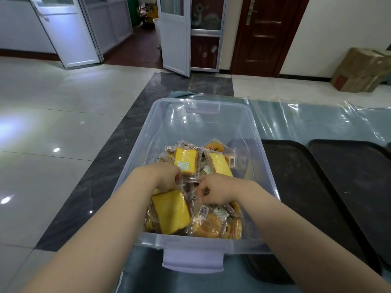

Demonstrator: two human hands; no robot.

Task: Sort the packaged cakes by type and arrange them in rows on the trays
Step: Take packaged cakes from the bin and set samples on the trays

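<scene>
A clear rectangular plastic storage bin (pixel 203 127) with pale lilac handles sits on a transparent plastic sheet (pixel 306 119) on the tiled floor. Its near half holds a heap of cellophane-wrapped cakes (pixel 196 199), yellow sponge slices mixed with round golden ones. Both hands reach into the bin: the left hand (pixel 168 176) has its fingers curled round the wrapper edge of a yellow slice, the right hand (pixel 213 191) pinches crinkled wrapper in the middle of the heap. Right of the bin lie two dark rectangular trays (pixel 296 187) side by side.
</scene>
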